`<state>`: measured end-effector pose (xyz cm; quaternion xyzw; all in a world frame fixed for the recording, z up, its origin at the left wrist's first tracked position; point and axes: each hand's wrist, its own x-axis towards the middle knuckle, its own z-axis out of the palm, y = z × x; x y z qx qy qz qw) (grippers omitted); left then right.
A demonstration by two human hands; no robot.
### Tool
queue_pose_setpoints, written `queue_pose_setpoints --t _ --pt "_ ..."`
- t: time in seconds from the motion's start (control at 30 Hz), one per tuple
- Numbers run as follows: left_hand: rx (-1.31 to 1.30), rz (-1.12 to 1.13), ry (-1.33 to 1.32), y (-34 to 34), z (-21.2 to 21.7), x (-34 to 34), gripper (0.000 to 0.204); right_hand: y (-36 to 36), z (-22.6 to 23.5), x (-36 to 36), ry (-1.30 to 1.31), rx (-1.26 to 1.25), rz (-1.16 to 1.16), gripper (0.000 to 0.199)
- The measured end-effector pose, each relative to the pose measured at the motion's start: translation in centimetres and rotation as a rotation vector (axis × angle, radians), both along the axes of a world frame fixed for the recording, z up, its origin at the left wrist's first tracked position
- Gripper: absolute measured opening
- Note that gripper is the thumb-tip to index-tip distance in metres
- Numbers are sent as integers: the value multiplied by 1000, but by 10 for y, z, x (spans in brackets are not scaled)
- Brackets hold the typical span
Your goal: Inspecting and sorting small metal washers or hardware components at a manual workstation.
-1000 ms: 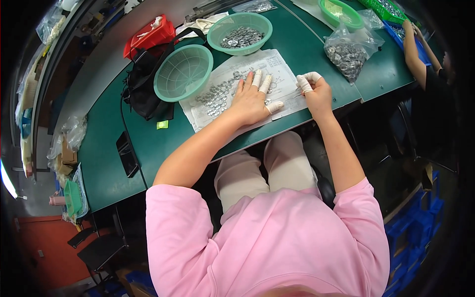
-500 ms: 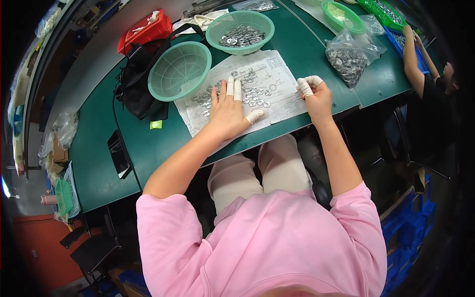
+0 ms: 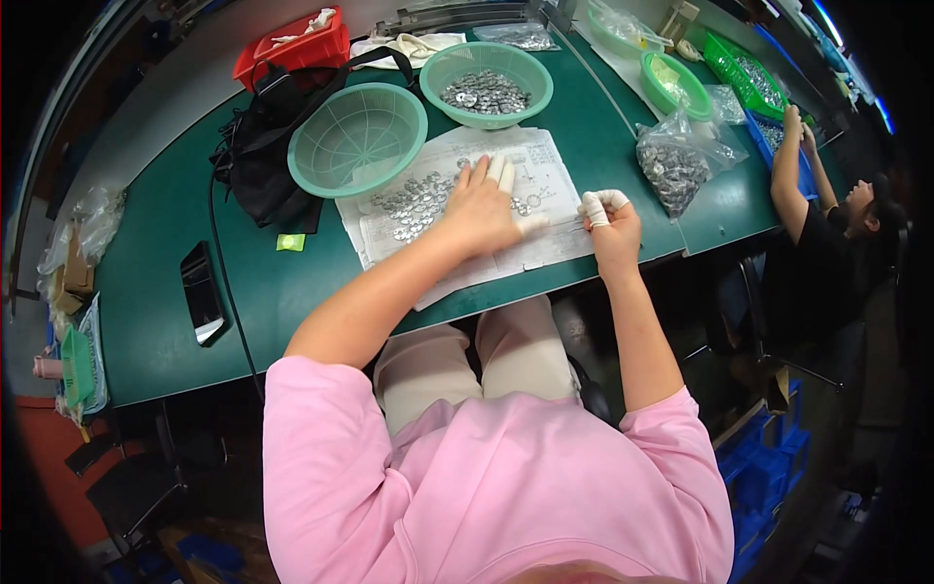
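My left hand (image 3: 481,212) lies palm down with its fingers stretched over small round silvery metal discs (image 3: 413,206). Some discs are partly hidden under it. The discs are spread on a printed paper sheet (image 3: 548,161) on the green table. At the sheet's right edge, my right hand (image 3: 617,236) is closed in a pinch; what it holds, if anything, is too small to make out. White covers wrap several fingertips of both hands. Beyond the sheet stands a green basket (image 3: 543,90) with many similar discs. Left of it, another green basket (image 3: 301,146) shows its bare mesh bottom.
A clear bag of metal parts (image 3: 673,167) lies to the right. Along the left are a black bag (image 3: 263,161), a phone (image 3: 202,297), a cable and a red bin (image 3: 326,44). A co-worker (image 3: 822,234) reaches into a blue tray at the far right.
My left hand has slid right across the sheet, leaving more discs showing on its left and fewer on its right. My right hand stays pinched by the sheet's edge. The view has shifted.
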<state>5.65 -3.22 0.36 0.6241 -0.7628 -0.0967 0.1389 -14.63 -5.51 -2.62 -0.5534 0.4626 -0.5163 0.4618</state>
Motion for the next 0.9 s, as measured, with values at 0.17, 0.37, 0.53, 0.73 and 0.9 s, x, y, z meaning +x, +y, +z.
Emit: queue_pose_setpoints --t 0.17,0.37,0.53,0.73,0.9 --pt "-22 -121 7 28 -15 -16 91 4 -4 -4 -3 6 -28 14" --pt "-189 -95 28 20 -16 -10 77 6 4 -2 16 1 -42 11" --pt "-257 -98 86 12 -15 -8 53 7 10 2 86 11 -17 9" --pt "-193 -62 233 -1 -9 4 19 5 26 35 224 -53 65 10" --pt "-122 -70 349 -5 -9 11 12 0 10 43 250 -4 100 10"
